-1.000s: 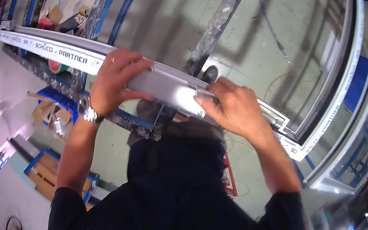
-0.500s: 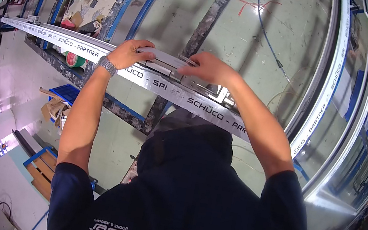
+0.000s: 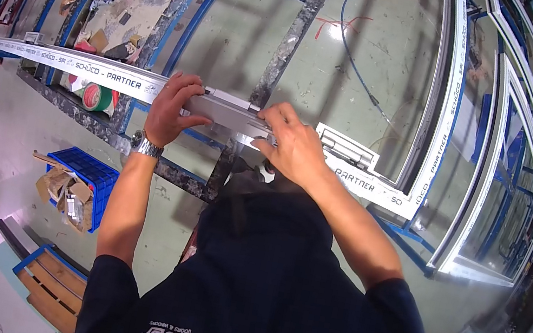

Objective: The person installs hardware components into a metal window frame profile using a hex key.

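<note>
A flat grey metal piece (image 3: pixel 227 115), long and narrow, lies across the near rail of a white door or window frame (image 3: pixel 108 76) whose film reads "SCHÜCO - PARTNER". My left hand (image 3: pixel 172 109) grips its left end, thumb on the near face and fingers over the far side. At the other end my right hand (image 3: pixel 292 148) pinches it between thumb and fingers. A pale strip (image 3: pixel 232 98) shows just behind the piece; how the two join is hidden. To the right of my right hand, a silver hinge-like fitting (image 3: pixel 347 148) sits on the rail.
A blue and black metal workbench frame (image 3: pixel 278 61) supports the white frame. A green tape roll (image 3: pixel 97 97) is beneath the rail. On the floor stands a blue crate (image 3: pixel 102 198) with cardboard. A blue hose (image 3: pixel 353 60) lies beyond; more white frames (image 3: pixel 494 171) stand right.
My view has shifted. The grey piece now shows its broad face toward me, over the rail's near side. Both hands still hold it, and the fitting on the right is more exposed.
</note>
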A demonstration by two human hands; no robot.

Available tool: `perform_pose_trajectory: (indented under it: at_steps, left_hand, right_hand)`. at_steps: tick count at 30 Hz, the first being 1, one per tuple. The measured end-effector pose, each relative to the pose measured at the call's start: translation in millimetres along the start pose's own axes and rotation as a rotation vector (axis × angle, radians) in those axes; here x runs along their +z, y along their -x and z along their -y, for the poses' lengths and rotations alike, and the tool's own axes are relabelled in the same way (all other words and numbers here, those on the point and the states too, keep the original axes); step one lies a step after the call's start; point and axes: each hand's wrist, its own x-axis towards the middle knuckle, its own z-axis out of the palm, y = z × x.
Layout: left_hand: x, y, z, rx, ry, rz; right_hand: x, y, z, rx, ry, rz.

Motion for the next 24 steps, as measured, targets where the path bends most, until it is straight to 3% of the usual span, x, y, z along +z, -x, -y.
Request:
perform_pose_trajectory:
  at_steps: [5, 8, 10, 12, 14, 17, 20, 23, 24]
  left_hand:
    - [-2.5, -3.6, -0.8, 0.003, -0.071, 0.03]
    - [-5.5, -3.0, -38.4, -0.272, -0.158, -0.069]
    - [16.4, 14.7, -61.2, -0.6, -0.237, -0.384]
    - [37.8, 34.7, -80.6, -1.071, 0.624, -0.526]
    - [45.9, 2.9, -122.7, -1.341, 1.001, -0.53]
    - [55.1, -37.5, -135.2, -1.479, 0.774, -0.449]
    - [51.9, -54.8, -133.8, -1.646, 0.674, -0.44]
    - [46.8, -54.4, -136.2, -1.649, 0.756, -0.469]
    - [45.4, -47.2, -135.2, -1.65, 0.74, -0.484]
  right_hand:
    - [3.1, -3.2, -16.6, -0.023, -0.03, -0.022]
    - [-3.5, -5.2, -14.4, -0.032, -0.059, 0.011]
    - [1.0, -9.9, -23.0, -0.092, -0.051, -0.003]
    - [-3.0, -13.8, -22.1, -0.077, -0.075, 0.063]
    - [-0.6, -13.2, -27.3, -0.126, -0.037, 0.094]
    - [-24.8, -26.7, -37.9, -0.12, -0.123, 0.318]
    - [-47.2, -50.1, -82.5, 0.002, -0.699, 0.331]
    - [-55.7, -75.2, -139.4, 0.019, -0.668, 0.415]
    - [-47.6, -78.6, -156.1, -0.012, -0.694, 0.53]
